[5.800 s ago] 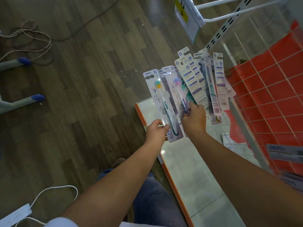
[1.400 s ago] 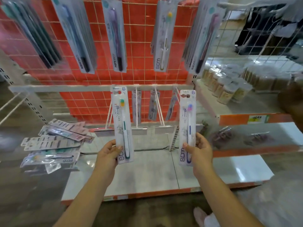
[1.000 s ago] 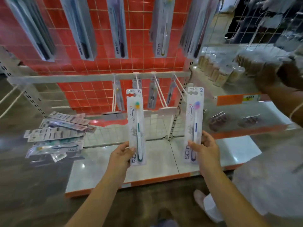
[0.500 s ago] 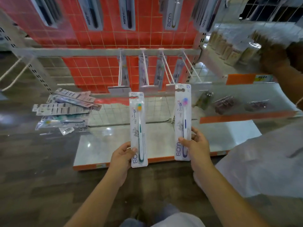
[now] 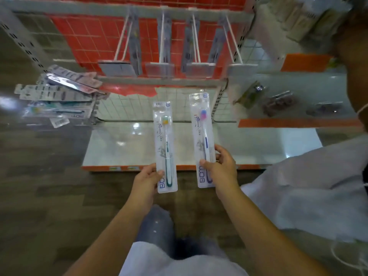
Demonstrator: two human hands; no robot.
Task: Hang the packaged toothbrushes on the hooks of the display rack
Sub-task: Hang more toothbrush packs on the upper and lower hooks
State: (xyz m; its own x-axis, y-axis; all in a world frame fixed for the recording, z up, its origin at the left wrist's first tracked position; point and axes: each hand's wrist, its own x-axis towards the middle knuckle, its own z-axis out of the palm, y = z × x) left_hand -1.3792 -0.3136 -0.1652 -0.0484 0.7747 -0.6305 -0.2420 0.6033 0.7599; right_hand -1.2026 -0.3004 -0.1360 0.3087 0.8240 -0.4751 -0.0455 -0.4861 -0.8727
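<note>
The person stands at the display rack (image 5: 127, 10) with one packaged toothbrush upright in each hand. The left hand (image 5: 146, 181) pinches the lower edge of the green-handled toothbrush pack (image 5: 164, 146), thumb on the front and fingers curled behind. The right hand (image 5: 222, 171) grips the blue-handled toothbrush pack (image 5: 202, 139) near its bottom, thumb across the front, fingers wrapped round the right edge. Both packs are held side by side, a little apart, over the near edge of the white base shelf (image 5: 249, 144), well below the hooks (image 5: 196, 36) that jut from the rail against the red grid panel (image 5: 89, 40). A loose heap of other toothbrush packs (image 5: 57, 96) lies far left. A second person in white (image 5: 318, 186) stands on the right.
</note>
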